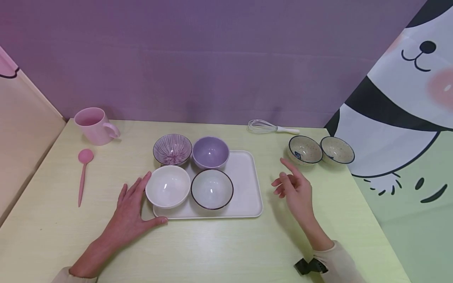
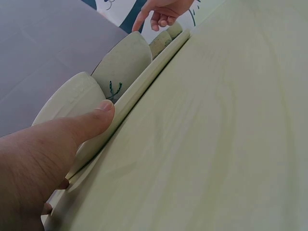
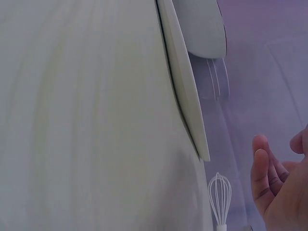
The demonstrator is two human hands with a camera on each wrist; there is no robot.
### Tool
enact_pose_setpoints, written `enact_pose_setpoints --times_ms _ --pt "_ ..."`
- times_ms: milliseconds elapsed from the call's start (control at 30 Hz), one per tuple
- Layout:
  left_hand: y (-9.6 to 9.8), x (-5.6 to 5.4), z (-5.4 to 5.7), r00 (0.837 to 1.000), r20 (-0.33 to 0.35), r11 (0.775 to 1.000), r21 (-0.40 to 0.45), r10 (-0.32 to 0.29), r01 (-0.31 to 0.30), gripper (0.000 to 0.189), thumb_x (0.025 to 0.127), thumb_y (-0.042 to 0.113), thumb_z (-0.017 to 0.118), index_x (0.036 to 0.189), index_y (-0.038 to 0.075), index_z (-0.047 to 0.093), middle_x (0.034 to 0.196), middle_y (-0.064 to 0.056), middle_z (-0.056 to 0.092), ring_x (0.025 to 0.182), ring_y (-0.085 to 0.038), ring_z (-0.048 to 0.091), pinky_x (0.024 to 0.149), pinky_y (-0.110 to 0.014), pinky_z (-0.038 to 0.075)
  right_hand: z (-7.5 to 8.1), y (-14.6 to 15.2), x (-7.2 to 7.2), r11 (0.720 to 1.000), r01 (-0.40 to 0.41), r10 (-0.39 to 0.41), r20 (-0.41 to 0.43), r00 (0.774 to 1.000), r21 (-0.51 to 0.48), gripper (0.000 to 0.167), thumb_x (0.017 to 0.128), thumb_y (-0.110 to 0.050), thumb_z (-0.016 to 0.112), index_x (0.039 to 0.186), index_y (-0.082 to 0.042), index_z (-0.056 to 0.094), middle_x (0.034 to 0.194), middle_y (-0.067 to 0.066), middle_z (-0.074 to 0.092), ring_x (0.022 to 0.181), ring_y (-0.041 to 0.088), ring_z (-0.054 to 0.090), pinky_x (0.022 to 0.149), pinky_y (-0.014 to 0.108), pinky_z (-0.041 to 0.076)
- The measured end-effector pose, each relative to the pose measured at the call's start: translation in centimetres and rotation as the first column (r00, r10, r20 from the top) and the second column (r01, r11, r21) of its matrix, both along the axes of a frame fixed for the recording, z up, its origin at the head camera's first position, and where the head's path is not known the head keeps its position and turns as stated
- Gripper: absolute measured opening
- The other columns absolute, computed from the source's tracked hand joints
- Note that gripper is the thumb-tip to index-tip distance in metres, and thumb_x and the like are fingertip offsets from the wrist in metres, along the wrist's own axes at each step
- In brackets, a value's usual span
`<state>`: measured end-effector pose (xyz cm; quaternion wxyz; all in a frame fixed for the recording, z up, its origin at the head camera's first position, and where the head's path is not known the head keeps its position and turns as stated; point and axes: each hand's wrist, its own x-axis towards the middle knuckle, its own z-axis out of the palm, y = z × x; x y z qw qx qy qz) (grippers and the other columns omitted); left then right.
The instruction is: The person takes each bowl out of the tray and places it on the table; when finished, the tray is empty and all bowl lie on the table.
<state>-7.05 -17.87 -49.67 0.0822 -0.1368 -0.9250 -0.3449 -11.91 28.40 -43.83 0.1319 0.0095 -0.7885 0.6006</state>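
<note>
My left hand (image 1: 129, 220) spreads its fingers at the left side of a white bowl (image 1: 168, 186). Its thumb lies by the front edge of a white rectangular tray (image 1: 244, 196); in the left wrist view that thumb overlaps the bowls, and I cannot tell whether it touches. On the tray stand the white bowl, a dark-rimmed white bowl (image 1: 212, 189) and a purple bowl (image 1: 210, 152); a striped purple bowl (image 1: 172, 149) sits at its back left corner. To the right of the tray, my right hand (image 1: 297, 194) hovers with the index finger extended, the others loosely bent, holding nothing.
Two speckled bowls (image 1: 305, 150) with dark rims stand at the table's right, side by side. A whisk (image 1: 270, 127) lies along the back edge. At the left are a pink mug (image 1: 95, 127) and a pink spoon (image 1: 83, 177). A purple backdrop (image 1: 212, 59) rises behind.
</note>
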Motion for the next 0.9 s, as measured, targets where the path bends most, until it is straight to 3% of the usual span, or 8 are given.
enact_pose_setpoints --times_ms 400,633,900 --pt "0.0 0.0 0.3 1.000 0.022 1.000 -0.002 0.001 -0.001 0.140 0.073 0.051 0.103 0.179 0.018 0.018 0.174 -0.025 0.039 0.160 -0.054 0.031 0.138 -0.062 0.005 0.3 -2.7 1.1 0.993 -0.099 0.098 0.026 0.995 0.062 0.040 0.112 -0.003 0.061 0.152 -0.007 0.067 0.083 0.022 0.076 0.060 0.019 0.070 0.055 0.024 0.059" --pt "0.0 0.1 0.3 1.000 0.028 1.000 -0.004 0.003 -0.003 0.140 0.073 0.052 0.102 0.179 0.019 0.017 0.174 -0.025 0.040 0.161 -0.054 0.031 0.138 -0.062 0.005 -0.3 -3.7 1.4 0.980 -0.175 0.172 0.036 0.984 0.097 0.042 0.110 -0.002 0.063 0.152 -0.005 0.065 0.085 0.022 0.076 0.059 0.022 0.070 0.055 0.025 0.058" --pt "0.0 0.1 0.4 0.999 0.035 1.000 -0.009 0.005 -0.005 0.139 0.074 0.052 0.102 0.179 0.019 0.017 0.174 -0.026 0.039 0.161 -0.054 0.030 0.138 -0.062 0.004 -1.1 -4.9 1.3 0.945 -0.293 0.291 0.037 0.956 0.147 0.047 0.110 -0.002 0.065 0.156 -0.001 0.059 0.085 0.019 0.076 0.058 0.027 0.069 0.055 0.027 0.058"
